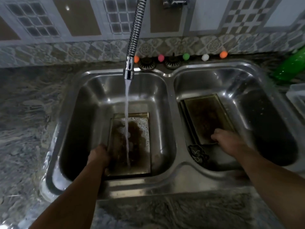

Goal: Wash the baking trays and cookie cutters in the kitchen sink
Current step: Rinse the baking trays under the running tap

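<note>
the baking tray in the left basin (132, 142) lies flat on the sink floor, its near end close to the front wall, with the tap's water stream (126, 113) falling onto its middle and foam gathered at its far end. it looks like thin, rigid metal: light for its size, stiff enough to lift by one edge, but wet and soapy, so likely slippery; the raised rim on a long side or the near corner seems the safest place to take hold. the left hand (99, 154) is at the tray's near left edge, fingers curled down over the rim, apparently gripping it.

in the right basin a second tray, the stacked tray (208, 116), sits on what looks like another tray beneath it, angled slightly, dark with baked-on residue and not under the water. the right hand (226, 138) rests on its near end with fingers bent over the near rim; whether it truly grips or only presses cannot be told for certain, though it reads as a hold.

just near-left of that tray lie dark wiry cookie cutters (198, 153), thin and probably easy to bend, best picked up by their outlines.

beyond, the flexible faucet (132, 47) hangs over the left basin, coloured balls (186, 56) line the sink's far ledge, and a green bottle (290, 65) stands at far right.
</note>
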